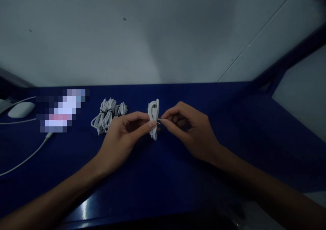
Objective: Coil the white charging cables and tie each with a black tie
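Fingers (150,124) of both hands pinch the coiled white cable (153,118) upright between them; tied bundles (105,116) lie left.

A: Where does the coiled cable (153,118) sit?
B: At the middle of the table (158,175), upright between the two hands: the left hand (122,135) just left of it, the right hand (189,128) just right, fingertips of both touching it.
A: What lies to the left?
B: The tied cable bundles (108,116) lie on the table, just beyond the left hand. Farther left comes a blurred patch, and at the far left edge a mouse (20,109), with a loose cord (25,158) running nearer from there.
A: And behind?
B: A wall (152,36) stands along the far edge of the table
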A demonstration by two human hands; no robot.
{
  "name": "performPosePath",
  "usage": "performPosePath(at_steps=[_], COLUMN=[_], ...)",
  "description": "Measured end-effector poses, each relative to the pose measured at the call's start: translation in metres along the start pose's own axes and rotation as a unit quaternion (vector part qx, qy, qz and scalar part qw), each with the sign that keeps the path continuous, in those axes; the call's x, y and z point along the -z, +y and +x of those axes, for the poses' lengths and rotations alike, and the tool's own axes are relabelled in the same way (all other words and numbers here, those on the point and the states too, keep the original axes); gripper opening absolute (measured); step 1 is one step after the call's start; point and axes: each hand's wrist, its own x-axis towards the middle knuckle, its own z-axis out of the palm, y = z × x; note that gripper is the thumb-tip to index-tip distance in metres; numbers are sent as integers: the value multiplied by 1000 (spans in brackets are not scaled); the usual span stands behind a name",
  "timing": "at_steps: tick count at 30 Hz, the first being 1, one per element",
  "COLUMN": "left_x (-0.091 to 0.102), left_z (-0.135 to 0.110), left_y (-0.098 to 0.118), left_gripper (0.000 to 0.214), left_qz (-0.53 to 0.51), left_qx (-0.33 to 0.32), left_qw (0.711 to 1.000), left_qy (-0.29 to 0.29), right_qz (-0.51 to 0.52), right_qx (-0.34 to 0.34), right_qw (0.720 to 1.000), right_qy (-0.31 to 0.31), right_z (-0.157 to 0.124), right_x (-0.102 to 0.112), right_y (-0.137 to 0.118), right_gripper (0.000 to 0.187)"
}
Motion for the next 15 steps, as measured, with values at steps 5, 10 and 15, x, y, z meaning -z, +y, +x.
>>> performPosePath(at_steps=[5, 10, 15], left_x=[0, -1, -2], left_z=[0, 0, -1], left_y=[-1, -1, -2], left_gripper=[16, 14, 11], left_qz=[-23, -21, 25], left_qx=[18, 18, -29], left_qw=[1000, 1000, 999], left_qy=[1, -10, 11], right_qz=[-91, -122, -109], right_qx=[122, 157, 102], right_qw=[988, 980, 989], right_qy=[12, 8, 8], right_z=[0, 0, -1], right_x=[0, 0, -2], right_y=[7, 9, 2], right_gripper=[8, 8, 10])
